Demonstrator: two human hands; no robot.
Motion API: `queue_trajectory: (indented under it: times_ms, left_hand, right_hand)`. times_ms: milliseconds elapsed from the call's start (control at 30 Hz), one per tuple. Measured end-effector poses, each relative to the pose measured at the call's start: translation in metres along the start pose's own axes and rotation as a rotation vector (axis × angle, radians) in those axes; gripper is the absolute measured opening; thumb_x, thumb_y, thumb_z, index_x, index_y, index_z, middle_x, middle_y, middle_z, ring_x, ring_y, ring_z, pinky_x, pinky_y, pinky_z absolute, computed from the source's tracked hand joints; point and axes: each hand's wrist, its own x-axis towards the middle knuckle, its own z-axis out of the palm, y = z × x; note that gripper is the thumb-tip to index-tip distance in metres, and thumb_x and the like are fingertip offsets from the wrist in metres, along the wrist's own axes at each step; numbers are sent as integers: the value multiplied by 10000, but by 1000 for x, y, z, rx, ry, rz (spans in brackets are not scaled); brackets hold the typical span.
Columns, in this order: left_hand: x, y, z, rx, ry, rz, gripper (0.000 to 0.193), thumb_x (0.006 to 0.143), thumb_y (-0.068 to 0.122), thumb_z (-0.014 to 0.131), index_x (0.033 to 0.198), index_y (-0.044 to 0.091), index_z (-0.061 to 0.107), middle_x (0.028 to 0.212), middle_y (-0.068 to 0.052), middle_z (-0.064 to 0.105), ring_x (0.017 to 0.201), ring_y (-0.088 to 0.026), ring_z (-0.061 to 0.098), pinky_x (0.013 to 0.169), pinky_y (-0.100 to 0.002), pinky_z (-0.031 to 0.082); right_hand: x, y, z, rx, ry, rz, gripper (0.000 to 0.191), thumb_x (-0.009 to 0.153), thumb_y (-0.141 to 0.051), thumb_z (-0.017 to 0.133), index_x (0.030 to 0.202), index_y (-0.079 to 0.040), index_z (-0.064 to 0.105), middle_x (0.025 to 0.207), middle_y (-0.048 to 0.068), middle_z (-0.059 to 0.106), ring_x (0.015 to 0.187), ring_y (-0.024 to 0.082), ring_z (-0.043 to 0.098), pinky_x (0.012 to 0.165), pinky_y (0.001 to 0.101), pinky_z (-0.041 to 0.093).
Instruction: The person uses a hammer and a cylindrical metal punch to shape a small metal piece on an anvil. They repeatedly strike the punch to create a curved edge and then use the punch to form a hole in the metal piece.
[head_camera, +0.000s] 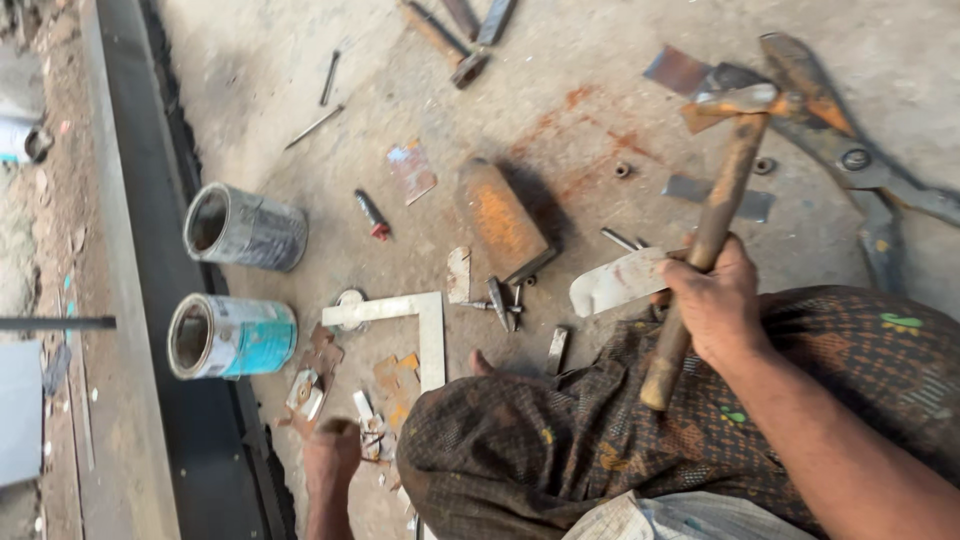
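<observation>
Right hand is closed around the wooden handle of a hammer, gripping it low on the shaft so that a short stub sticks out below the fist over the patterned cloth on the person's lap. From the hand the handle runs up and away to the rusty head, which lies next to a pair of big metal shears on the concrete floor. Just left of the hand lies a bent scrap of sheet metal, touching or nearly touching the handle. Further left sit a rusty metal block, a few short punches and a steel square. Left hand is down low and far left of the lap, knuckles up among small metal scraps; whether it holds anything cannot be told. Beyond it lie two tin cans on their sides.
</observation>
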Motion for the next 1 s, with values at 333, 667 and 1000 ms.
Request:
queue_trajectory:
  times_ms: [333,667,1000]
  left_hand:
    - [-13,8,35,-7,30,35,351,935,393,638,1024,83,778,993,-221,747,971,-434,707,859,-521,561]
    - [-101,277,4,-1558,-1246,-124,604,1066,523,485,1317,-10,614,1139,-162,713,981,-278,722,850,-464,627]
    - [34,261,59,-1057,-776,-80,371,998,134,525,1354,55,595,1038,-174,749,850,-282,703,694,-411,588]
  right_hand:
    - [-14,-15,7,-224,-42,-224,304,925,47,667,1159,34,473,985,138,635,725,185,654,627,306,573]
    - [-68,-15,83,-709,-411,-309,201,858,-18,699,1021,-40,582,896,37,706,748,126,721,625,302,627]
    - [-20,31,53,-781,-475,-156,267,912,-161,771,1100,-20,646,813,30,621,671,94,566,578,261,493]
